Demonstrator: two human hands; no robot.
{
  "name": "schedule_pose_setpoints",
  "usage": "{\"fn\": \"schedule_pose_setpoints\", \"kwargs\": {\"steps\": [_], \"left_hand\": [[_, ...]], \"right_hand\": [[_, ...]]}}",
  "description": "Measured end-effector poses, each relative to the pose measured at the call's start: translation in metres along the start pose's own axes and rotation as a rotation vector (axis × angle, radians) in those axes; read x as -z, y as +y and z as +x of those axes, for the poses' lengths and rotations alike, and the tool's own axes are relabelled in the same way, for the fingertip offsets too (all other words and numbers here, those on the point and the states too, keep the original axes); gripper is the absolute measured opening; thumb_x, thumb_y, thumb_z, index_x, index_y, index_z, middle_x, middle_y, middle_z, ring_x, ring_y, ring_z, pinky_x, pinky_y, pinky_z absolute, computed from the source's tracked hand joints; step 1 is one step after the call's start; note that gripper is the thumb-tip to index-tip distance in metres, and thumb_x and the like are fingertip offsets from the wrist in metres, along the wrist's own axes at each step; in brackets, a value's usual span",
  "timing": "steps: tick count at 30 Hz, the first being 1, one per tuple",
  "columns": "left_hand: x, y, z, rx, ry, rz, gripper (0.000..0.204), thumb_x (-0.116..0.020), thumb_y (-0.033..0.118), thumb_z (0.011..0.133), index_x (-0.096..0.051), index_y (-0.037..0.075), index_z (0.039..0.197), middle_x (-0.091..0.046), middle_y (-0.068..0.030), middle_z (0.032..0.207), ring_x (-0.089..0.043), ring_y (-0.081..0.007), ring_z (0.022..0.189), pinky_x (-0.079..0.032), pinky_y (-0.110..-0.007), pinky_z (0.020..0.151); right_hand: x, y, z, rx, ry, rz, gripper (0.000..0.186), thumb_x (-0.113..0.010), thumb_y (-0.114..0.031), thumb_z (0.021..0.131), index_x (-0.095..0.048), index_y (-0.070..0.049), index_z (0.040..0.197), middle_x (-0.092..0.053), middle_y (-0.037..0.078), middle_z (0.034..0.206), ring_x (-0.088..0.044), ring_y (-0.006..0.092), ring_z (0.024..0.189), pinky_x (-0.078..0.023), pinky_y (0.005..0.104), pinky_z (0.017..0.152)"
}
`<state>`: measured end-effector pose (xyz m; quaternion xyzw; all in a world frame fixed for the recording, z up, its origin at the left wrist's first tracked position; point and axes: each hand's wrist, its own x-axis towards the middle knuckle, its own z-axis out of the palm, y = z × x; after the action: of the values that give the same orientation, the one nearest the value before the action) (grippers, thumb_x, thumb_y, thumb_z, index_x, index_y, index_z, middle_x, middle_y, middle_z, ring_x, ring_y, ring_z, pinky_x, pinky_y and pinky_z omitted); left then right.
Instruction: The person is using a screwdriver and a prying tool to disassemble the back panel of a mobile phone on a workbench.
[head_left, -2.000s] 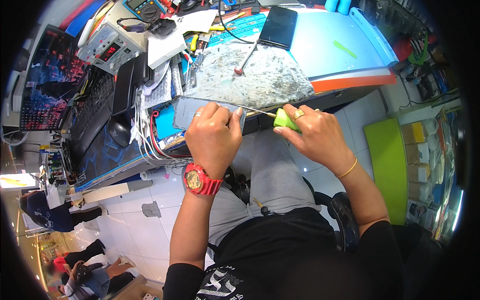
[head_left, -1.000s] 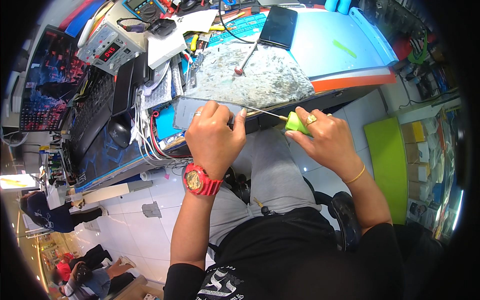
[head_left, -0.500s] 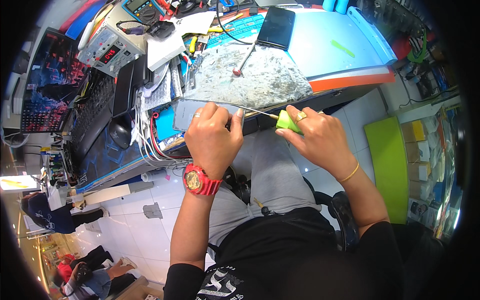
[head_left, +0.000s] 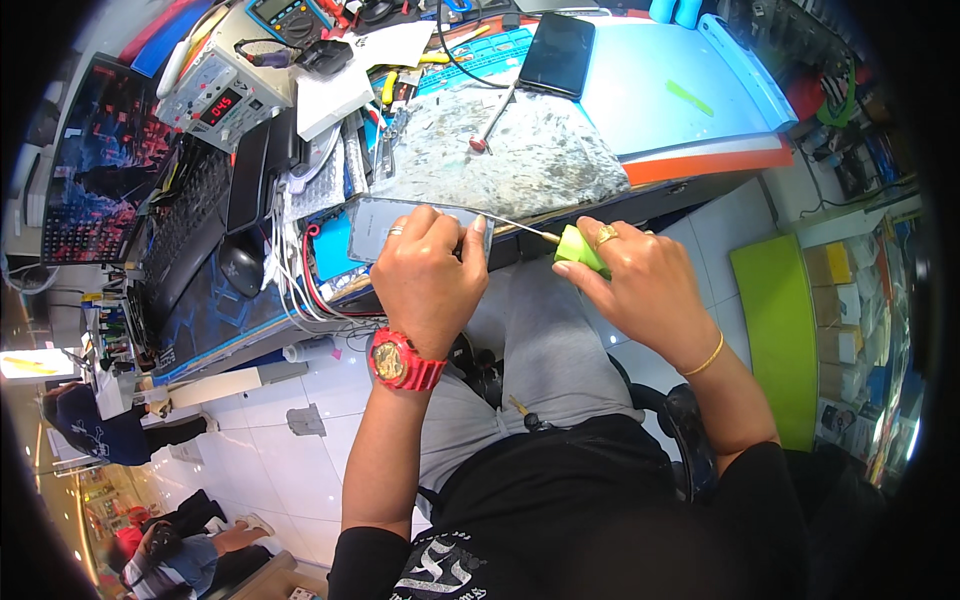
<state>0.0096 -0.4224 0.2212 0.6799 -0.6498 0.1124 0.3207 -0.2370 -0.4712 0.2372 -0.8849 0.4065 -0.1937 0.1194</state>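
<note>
With fingers curled, my left hand (head_left: 428,275), a red watch at the wrist, grips a flat grey phone-sized panel (head_left: 372,232) at the near edge of the bench. A thin metal shaft (head_left: 513,224) runs along the panel's upper edge, beside my left thumb; whether the thumb touches it I cannot tell. My right hand (head_left: 645,275) is closed on the bright green handle (head_left: 577,250) of that tool, right of the panel. The part of the panel under my left fingers is hidden.
A speckled work mat (head_left: 500,150) bears a red-tipped tool (head_left: 498,118). A black phone (head_left: 556,55), light blue mat (head_left: 660,70), power supply (head_left: 220,80), monitor (head_left: 105,160), keyboard (head_left: 180,225), mouse (head_left: 242,262) and cables (head_left: 290,280) surround it. Two other people (head_left: 85,425) (head_left: 185,560) are at lower left.
My right hand and the green-handled tool shifted right by one second ago, back left, then slightly right again. My left hand and the panel stay almost still.
</note>
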Motion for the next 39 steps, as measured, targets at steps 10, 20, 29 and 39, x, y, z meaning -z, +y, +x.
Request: {"fn": "schedule_pose_setpoints", "kwargs": {"steps": [10, 20, 29, 39], "left_hand": [[-0.001, 0.0, 0.0, -0.009, 0.003, -0.001, 0.032, -0.088, 0.019, 0.091, -0.067, 0.007, 0.071, -0.067, -0.0094, 0.081, -0.069, -0.0329, 0.077, -0.055, -0.046, 0.064], [-0.001, 0.0, 0.001, -0.012, 0.006, -0.021, 0.031, -0.088, 0.019, 0.091, -0.067, 0.006, 0.071, -0.067, -0.0094, 0.081, -0.07, -0.0331, 0.076, -0.055, -0.046, 0.064], [-0.001, -0.002, 0.0, -0.012, 0.007, -0.024, 0.03, -0.088, 0.018, 0.091, -0.068, 0.006, 0.072, -0.068, -0.0094, 0.081, -0.07, -0.0331, 0.076, -0.055, -0.046, 0.065], [0.001, -0.001, 0.001, 0.005, -0.011, -0.015, 0.028, -0.088, 0.019, 0.092, -0.073, 0.005, 0.075, -0.07, -0.0093, 0.081, -0.07, -0.0334, 0.076, -0.055, -0.045, 0.069]], "right_hand": [[0.009, -0.012, 0.0, -0.06, -0.025, 0.025, 0.048, -0.082, -0.042, 0.1, -0.077, 0.0, 0.125, -0.076, 0.018, 0.089, -0.076, 0.0389, 0.072, -0.059, 0.0472, 0.065], [0.006, -0.013, 0.002, -0.037, 0.013, 0.019, 0.047, -0.078, -0.046, 0.103, -0.078, -0.002, 0.12, -0.074, 0.016, 0.085, -0.076, 0.0371, 0.069, -0.06, 0.0465, 0.063], [0.005, -0.013, 0.004, -0.034, 0.008, 0.024, 0.047, -0.078, -0.046, 0.103, -0.078, -0.001, 0.119, -0.075, 0.017, 0.085, -0.076, 0.0377, 0.069, -0.06, 0.0471, 0.063], [0.001, -0.01, 0.005, -0.029, 0.025, 0.04, 0.05, -0.079, -0.046, 0.102, -0.08, 0.0, 0.12, -0.077, 0.019, 0.086, -0.077, 0.0387, 0.07, -0.062, 0.0475, 0.065]]}}
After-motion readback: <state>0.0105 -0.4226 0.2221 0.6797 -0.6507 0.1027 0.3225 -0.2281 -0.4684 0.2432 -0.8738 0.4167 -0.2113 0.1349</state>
